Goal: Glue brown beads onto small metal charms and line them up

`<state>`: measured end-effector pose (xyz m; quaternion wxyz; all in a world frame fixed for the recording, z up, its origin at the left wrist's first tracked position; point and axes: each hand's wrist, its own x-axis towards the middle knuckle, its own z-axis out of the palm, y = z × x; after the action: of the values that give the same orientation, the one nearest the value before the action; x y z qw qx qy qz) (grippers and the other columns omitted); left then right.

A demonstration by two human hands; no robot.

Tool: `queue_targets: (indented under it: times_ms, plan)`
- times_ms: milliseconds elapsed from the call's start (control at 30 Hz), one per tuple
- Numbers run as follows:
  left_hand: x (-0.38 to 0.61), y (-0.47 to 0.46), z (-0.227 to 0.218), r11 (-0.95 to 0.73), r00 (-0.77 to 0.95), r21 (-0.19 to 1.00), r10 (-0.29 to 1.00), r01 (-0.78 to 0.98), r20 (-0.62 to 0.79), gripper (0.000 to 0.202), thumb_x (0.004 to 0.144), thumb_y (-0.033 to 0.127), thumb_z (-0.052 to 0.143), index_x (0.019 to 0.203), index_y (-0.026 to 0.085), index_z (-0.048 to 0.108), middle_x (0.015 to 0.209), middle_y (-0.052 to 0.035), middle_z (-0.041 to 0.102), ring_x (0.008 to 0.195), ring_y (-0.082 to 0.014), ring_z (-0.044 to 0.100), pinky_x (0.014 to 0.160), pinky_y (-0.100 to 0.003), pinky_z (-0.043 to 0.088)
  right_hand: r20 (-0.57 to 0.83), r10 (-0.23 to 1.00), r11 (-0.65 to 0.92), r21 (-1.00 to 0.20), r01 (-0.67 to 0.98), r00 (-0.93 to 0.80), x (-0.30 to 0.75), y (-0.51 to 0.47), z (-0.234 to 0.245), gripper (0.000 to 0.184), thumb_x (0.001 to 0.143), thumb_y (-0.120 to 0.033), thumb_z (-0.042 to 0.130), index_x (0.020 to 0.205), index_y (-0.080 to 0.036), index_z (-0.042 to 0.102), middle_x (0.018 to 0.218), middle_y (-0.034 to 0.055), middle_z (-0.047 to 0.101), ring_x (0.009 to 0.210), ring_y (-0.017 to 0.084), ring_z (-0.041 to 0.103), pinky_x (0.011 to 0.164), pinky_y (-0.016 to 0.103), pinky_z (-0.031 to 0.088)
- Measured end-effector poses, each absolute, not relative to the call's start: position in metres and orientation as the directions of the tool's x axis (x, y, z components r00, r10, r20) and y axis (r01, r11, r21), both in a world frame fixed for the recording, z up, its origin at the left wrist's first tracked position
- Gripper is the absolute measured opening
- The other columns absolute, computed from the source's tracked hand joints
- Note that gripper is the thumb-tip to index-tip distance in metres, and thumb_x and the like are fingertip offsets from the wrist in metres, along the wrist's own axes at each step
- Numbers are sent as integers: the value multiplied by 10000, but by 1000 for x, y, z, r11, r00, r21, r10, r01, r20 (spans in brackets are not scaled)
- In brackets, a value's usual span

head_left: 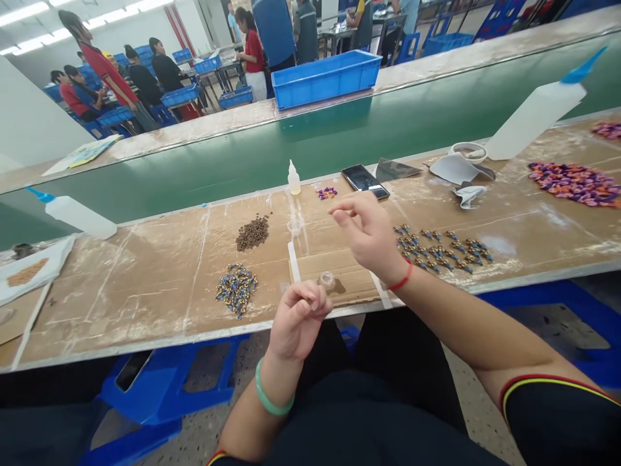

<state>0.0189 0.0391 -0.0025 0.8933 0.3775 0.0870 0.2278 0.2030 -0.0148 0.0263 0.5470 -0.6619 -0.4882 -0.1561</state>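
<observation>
My left hand (297,320), with a green bangle (272,393) at its wrist, is held at the table's front edge. Its thumb and fingers are pinched together; anything between them is too small to name. Beside it on a cardboard piece (315,264) stands a small round clear pot (326,280). Above the table my right hand (367,234), with a red cord on the wrist, is also closed in a pinch, its contents not distinguishable. To the left lie a pile of blue-and-gold small pieces (236,289) and a pile of small brown pieces (253,233).
Blue-and-gold pieces (441,249) lie spread at right, near a purple-orange pile (575,183). A small dropper bottle (294,178), a phone (365,180) and large white bottles (538,120) stand or lie along the back. Beyond runs a green belt (218,169) with a blue crate (325,81).
</observation>
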Motion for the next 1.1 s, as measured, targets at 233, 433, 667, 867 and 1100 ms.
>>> queue_targets:
  times_ms: [233,433,667,867,1100]
  plan:
    - [9,52,-21,665,865,639,502,-388,3,278,713,421,879,715,225,683,629,51,335,577,-94,248,578,-267,244,626,639,-16,-569,822,446,251,70,-29,190,938,-215,574,759,-192,635,811,57,677,847,229,569,891,428,427]
    - [8,58,-29,709,869,601,493,-367,-51,311,686,415,901,709,208,671,618,50,373,575,-90,271,585,-278,230,559,717,-52,-552,832,416,257,78,-46,143,924,-231,611,837,-182,713,864,78,703,881,238,580,892,430,437]
    - [3,53,-34,745,886,570,460,-348,-61,375,640,408,922,687,187,623,607,60,421,560,-79,323,604,-286,258,636,662,-42,-497,867,397,239,65,-3,154,929,-233,549,968,-183,689,958,98,679,997,283,575,949,472,403]
    - [-20,43,-37,720,906,596,422,-357,33,395,613,423,935,636,189,617,588,51,456,562,-94,375,615,-296,301,194,967,-28,-572,820,168,137,51,24,86,878,-121,666,823,-188,663,804,-1,675,769,153,592,763,290,439]
    - [-54,44,-36,692,887,581,445,-428,124,347,686,414,893,661,194,625,604,50,398,564,-97,328,598,-287,275,-7,928,-323,-511,796,371,92,80,-25,172,974,-273,676,882,-130,654,879,23,665,841,156,643,813,326,552]
